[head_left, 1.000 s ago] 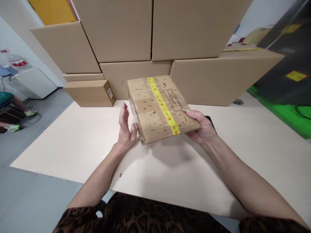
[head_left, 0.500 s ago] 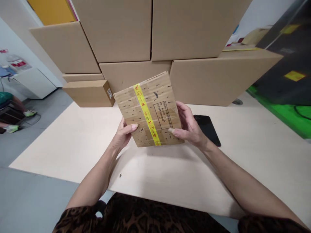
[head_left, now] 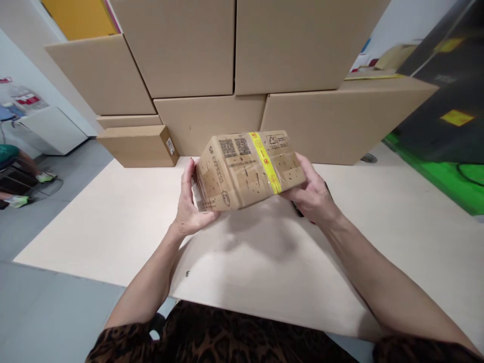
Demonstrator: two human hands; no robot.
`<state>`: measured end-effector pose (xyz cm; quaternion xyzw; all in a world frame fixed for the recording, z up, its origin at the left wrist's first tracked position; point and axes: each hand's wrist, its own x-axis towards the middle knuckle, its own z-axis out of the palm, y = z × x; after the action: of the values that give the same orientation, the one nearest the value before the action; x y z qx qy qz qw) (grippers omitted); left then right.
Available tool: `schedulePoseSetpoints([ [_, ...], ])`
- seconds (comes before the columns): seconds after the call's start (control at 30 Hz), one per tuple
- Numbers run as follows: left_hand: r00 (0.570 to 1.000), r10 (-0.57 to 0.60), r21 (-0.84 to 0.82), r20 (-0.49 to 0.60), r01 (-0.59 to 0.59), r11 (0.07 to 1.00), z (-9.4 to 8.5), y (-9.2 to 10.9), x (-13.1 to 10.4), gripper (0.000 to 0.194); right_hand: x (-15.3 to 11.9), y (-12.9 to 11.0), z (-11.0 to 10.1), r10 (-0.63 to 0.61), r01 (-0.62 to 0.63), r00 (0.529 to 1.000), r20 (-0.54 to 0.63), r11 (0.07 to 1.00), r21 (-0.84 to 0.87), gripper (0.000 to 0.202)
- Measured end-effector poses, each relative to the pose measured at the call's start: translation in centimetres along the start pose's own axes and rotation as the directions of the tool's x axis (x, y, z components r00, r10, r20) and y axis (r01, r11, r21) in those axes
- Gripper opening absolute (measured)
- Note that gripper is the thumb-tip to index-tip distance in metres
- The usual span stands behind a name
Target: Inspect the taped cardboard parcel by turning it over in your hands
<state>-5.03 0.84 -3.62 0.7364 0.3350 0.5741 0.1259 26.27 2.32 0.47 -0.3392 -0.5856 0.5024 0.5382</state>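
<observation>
Between my two hands a brown cardboard box (head_left: 245, 174) is held tilted above the table. Yellow tape with red print runs over it, and two square codes and "EXPRESS" lettering show on its faces. My left hand (head_left: 191, 206) is closed on the left end, with fingers up the side and thumb along the lower edge. At the right end my right hand (head_left: 312, 189) grips the box from the side and below; some of its fingers are hidden. Partly covered behind that hand lies a dark flat device (head_left: 297, 209) on the table.
Large cardboard boxes (head_left: 189, 50) are stacked along the back of the pale table (head_left: 242, 282). A smaller carton (head_left: 138, 148) stands at the back left. On the right are a dark panel (head_left: 442, 101) and green flooring (head_left: 427, 171). A person's legs (head_left: 22, 166) show far left.
The box has been turned in my hands: its broad stamped face has given way to the faces with square codes and lettering. Both hands have shifted their hold, and the device is now mostly covered.
</observation>
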Motion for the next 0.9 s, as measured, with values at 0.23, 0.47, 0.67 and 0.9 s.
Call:
schedulePoseSetpoints([
  [0.23, 0.997, 0.066, 0.16, -0.047, -0.057, 0.985, 0.1, 0.4, 0.3, 0.139, 0.7, -0.3, -1.4, -0.077, 0.063, 0.991, -0.111, 0.99, -0.126, 0.053],
  [0.47, 0.983, 0.18, 0.335, 0.046, -0.185, 0.924, -0.2, 0.6, 0.3, 0.129, -0.7, -1.8, -0.8, -0.319, 0.445, 0.892, 0.319, 0.736, -0.51, 0.099],
  [0.67, 0.949, 0.247, 0.337, 0.196, -0.302, 0.892, 0.1, 0.9, 0.1, 0.12, -0.8, -0.8, 0.3, -0.397, 0.605, 0.788, 0.471, 0.642, -0.471, 0.093],
  [0.9, 0.971, 0.122, 0.307, 0.206, -0.183, 0.934, -0.2, 0.7, -0.3, 0.12, -0.5, -0.5, 0.2, -0.442, 0.608, 0.789, 0.426, 0.659, -0.442, 0.096],
])
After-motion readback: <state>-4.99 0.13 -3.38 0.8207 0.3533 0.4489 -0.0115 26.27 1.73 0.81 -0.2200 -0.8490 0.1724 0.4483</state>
